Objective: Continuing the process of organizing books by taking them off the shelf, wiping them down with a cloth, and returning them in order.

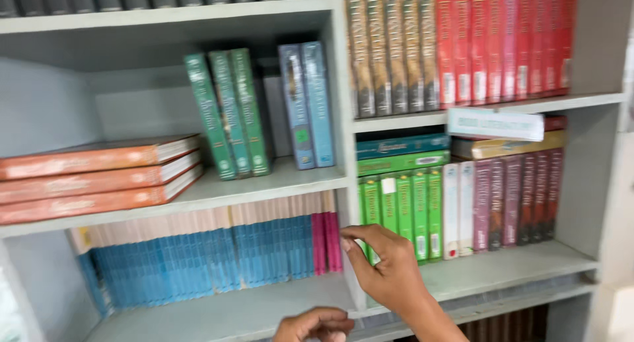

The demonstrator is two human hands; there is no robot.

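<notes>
The right hand (pixel 389 269), fingers loosely spread, reached left toward the upright pink books (pixel 327 241), just beside its fingertips; the left hand (pixel 316 325) seemingly curled, lay lower, farther off.

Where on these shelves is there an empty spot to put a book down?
Bare room lies on the middle shelf between the stacked orange books and the leaning green books, and on the lower right shelf beside the maroon books. The top right row of red books is packed tight, as are the blue books.
</notes>
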